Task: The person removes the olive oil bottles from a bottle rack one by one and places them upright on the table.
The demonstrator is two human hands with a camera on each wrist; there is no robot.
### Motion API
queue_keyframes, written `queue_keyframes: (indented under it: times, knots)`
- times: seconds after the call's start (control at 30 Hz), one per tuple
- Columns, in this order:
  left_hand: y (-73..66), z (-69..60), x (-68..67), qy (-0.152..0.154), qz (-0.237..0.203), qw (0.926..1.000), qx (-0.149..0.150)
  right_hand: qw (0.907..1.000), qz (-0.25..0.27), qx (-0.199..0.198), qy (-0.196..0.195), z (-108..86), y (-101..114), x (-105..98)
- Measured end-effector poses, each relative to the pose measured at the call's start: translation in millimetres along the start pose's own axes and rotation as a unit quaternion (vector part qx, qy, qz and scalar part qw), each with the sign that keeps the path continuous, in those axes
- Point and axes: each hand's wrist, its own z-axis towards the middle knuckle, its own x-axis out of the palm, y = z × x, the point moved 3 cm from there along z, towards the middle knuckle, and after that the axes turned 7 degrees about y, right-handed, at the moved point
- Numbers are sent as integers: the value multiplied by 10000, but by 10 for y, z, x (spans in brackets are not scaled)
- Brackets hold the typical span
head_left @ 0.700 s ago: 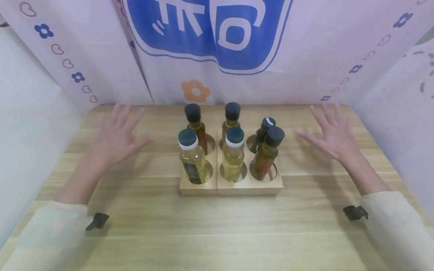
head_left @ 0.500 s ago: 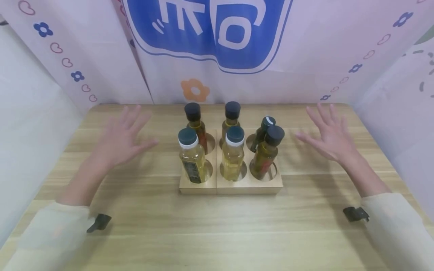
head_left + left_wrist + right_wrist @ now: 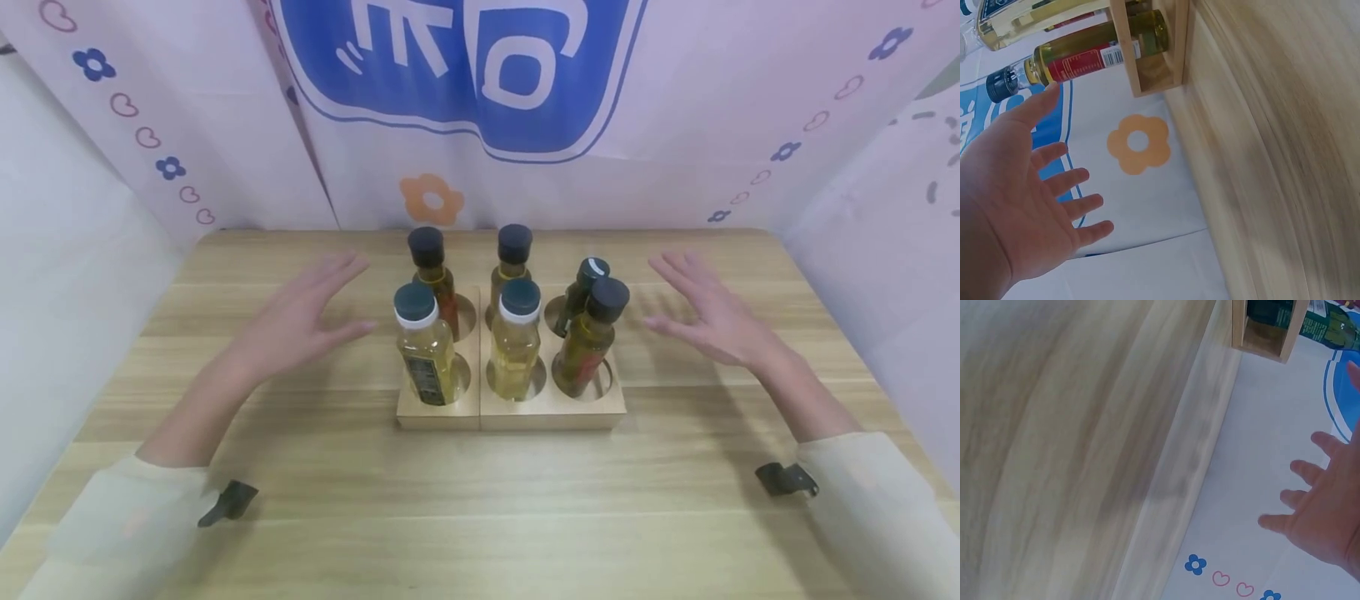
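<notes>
At the far left, a pale sleeve (image 3: 112, 525) with a small black device (image 3: 232, 500) at its cuff leads to the left hand (image 3: 296, 325). That hand is wide, its fingers extended and its thumb set apart, near the left side of a wooden rack (image 3: 551, 422). The thumb (its tip overlaps a bottle in the left wrist view, yet the head view shows a gap) points toward the rack.

The rack rests on the wood-grain table (image 3: 480, 517), its front face marked by a vertical seam. Its left column holds a green-capped bottle (image 3: 427, 367) of pale yellow liquid in front and a black-capped bottle with red on its label (image 3: 441, 287) behind. The middle column has another green-capped bottle (image 3: 516, 358) in front and a dark-topped bottle (image 3: 514, 246) behind. In the right column, an amber-green bottle (image 3: 585, 354) stands before a smaller dark green bottle (image 3: 573, 308).

Near the rack's right side, apart from it, the right hand (image 3: 716, 317) is also wide, with fingers extended and thumb separated. A matching sleeve (image 3: 873, 500) follows at the far right.
</notes>
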Motion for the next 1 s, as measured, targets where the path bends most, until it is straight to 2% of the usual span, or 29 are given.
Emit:
queue_keyframes:
  times: [0.2,0.33,0.53,0.67,0.77,0.83,1.0]
  knots:
    - [-47,-12,16,-103,-159,9997,126,9976,467,-319,398,11,113,55]
    - [-46,20,65,-53,-348,9988,346,9962,563,-493,450,9,174,105]
    - [-15,76,239,404,-787,9946,550,9936,805,-748,278,4,213,146]
    - [-2,112,366,621,-1028,9893,834,9919,906,-876,167,2,256,134]
    - [-17,135,445,737,-1049,9853,1129,9907,928,-993,58,-4,301,115]
    - [-29,145,492,823,-997,9841,1220,9895,952,-1084,-30,-8,336,98]
    - [-52,156,540,920,-774,9861,1147,9846,1036,-1376,-295,-17,442,52]
